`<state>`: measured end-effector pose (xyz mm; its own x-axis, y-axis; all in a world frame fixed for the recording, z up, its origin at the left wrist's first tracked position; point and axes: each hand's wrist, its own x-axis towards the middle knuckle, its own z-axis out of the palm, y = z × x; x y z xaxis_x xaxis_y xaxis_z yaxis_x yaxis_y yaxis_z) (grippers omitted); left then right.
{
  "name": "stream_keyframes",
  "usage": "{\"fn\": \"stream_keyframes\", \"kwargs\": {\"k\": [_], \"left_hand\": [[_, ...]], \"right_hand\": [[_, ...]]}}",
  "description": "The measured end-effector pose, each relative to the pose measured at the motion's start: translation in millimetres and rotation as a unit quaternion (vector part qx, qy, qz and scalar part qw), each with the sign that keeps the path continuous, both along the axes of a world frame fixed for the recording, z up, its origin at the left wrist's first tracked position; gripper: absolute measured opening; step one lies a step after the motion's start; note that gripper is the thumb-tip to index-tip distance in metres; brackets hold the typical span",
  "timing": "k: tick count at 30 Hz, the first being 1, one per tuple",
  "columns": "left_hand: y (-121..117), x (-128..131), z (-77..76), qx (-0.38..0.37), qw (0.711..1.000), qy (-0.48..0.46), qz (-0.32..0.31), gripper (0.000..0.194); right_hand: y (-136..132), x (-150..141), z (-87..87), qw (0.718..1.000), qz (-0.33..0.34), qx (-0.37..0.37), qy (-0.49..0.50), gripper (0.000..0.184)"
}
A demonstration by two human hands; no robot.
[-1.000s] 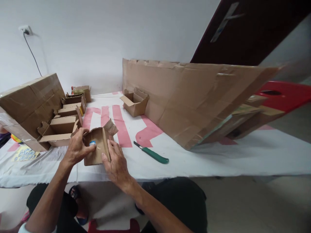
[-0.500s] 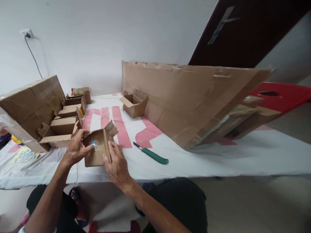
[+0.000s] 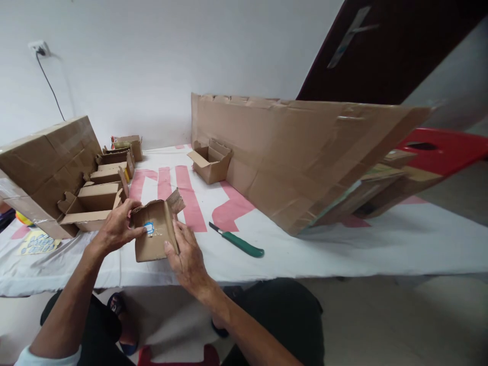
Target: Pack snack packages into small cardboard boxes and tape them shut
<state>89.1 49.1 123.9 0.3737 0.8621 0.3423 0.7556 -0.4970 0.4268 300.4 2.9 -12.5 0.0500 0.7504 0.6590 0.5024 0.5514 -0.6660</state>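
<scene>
Between my two hands is a small brown cardboard box (image 3: 154,247), tilted above the near edge of the table, with a torn flap sticking up at its far right corner. A blue-and-white sticker marks the face turned toward me. My left hand (image 3: 119,227) grips its left side, the thumb lying beside the sticker. On the right side my right hand (image 3: 187,254) is closed, thumb in front and fingers along the edge. A green-handled knife (image 3: 242,244) lies on the table to the right of the box, its blade pointing away to the left.
Several open cardboard boxes (image 3: 91,203) stand in a row at left, against a large carton (image 3: 49,147). Another open box (image 3: 211,165) sits before a big cardboard panel (image 3: 290,152). A white cloth with pink markings covers the table (image 3: 343,256). A red stool (image 3: 453,147) is at right.
The box has shifted slightly to the right in my hands, and its right side has turned a little. Both hands keep their hold. The knife has not moved.
</scene>
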Motion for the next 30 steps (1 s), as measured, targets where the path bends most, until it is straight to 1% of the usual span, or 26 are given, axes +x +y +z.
{"fn": "stream_keyframes", "kwargs": {"k": [3,6,10,13,17,22,25,30], "left_hand": [[-2.8,0.8,-4.0,0.022,0.999,-0.019,-0.025,0.042],[-8.8,1.3,-9.6,0.053,0.996,-0.037,-0.058,0.043],[-16.0,2.3,-13.3,0.062,0.995,-0.021,-0.071,0.046],[-16.0,4.1,-10.3,0.075,0.994,0.019,-0.082,0.038],[-10.2,7.9,-1.2,0.087,0.988,0.088,-0.094,0.025],[-5.2,13.9,7.0,0.087,0.984,0.136,-0.082,0.012],[-4.8,16.8,8.5,0.083,0.981,0.155,-0.08,0.008],[-4.6,18.4,9.3,0.082,0.976,0.186,-0.08,0.007]], "right_hand": [[-0.9,6.4,2.7,1.0,0.013,-0.01,0.001,0.054],[-1.9,12.6,5.1,0.999,0.022,-0.024,0.003,0.055],[-1.9,15.8,5.9,0.999,0.031,-0.031,0.005,0.056],[-0.6,15.7,6.1,0.999,0.027,-0.032,0.006,0.056],[1.3,16.7,8.1,0.999,0.036,-0.037,-0.001,0.055],[1.8,18.8,7.8,0.999,0.035,-0.034,-0.011,0.055],[1.0,19.1,6.3,0.999,0.032,-0.03,-0.017,0.054],[-0.3,18.6,6.9,0.999,0.034,-0.028,-0.022,0.054]]}}
